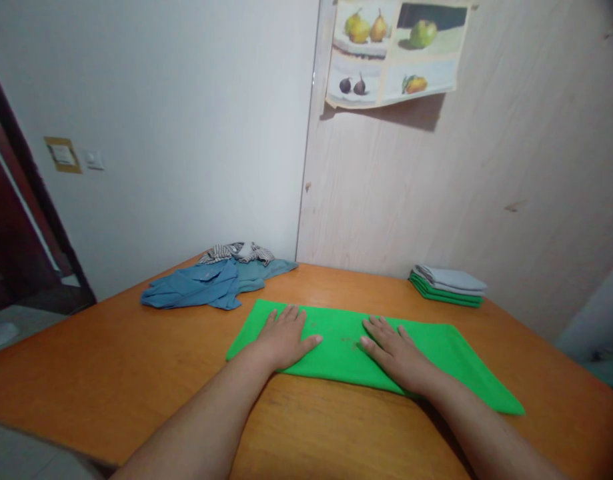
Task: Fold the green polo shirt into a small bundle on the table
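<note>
A bright green cloth (451, 357) lies folded into a long strip across the orange wooden table (111, 373). My left hand (285, 338) rests flat on the strip's left part, fingers stretched out and pointing away from me. My right hand (393, 350) lies flat on the middle of the strip, fingers spread. Both palms press down on the fabric and neither hand grips anything.
A heap of blue garments (206, 285) with a striped piece (236, 252) on top lies at the table's far left. A small stack of folded green and grey cloths (449, 285) sits at the far right by the wooden wall. A dark doorway is at left.
</note>
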Demonstrator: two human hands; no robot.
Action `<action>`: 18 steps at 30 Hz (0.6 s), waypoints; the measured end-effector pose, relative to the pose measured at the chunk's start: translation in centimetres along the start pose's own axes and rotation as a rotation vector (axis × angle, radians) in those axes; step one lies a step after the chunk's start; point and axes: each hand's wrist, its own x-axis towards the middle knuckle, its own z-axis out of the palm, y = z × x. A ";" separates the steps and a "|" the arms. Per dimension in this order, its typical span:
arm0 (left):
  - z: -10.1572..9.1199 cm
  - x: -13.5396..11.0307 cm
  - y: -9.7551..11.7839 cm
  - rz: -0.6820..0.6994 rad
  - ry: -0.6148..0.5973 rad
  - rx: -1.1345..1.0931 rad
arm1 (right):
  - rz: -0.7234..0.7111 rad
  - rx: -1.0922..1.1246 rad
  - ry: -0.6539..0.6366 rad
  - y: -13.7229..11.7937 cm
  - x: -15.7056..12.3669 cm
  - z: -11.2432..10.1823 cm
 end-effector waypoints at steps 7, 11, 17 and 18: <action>-0.7 -0.6 1.5 0.121 0.036 -0.022 | -0.083 0.003 -0.015 -0.9 -0.9 -0.9; -0.3 -1.1 2.2 0.198 -0.041 -0.049 | -0.116 -0.019 -0.100 -1.0 -1.2 -0.7; 0.4 -0.8 2.0 0.175 -0.083 -0.037 | -0.111 -0.019 -0.136 -1.0 -0.9 -0.4; 0.4 -0.8 1.9 0.174 -0.083 -0.034 | -0.109 -0.016 -0.139 -1.1 -0.9 -0.4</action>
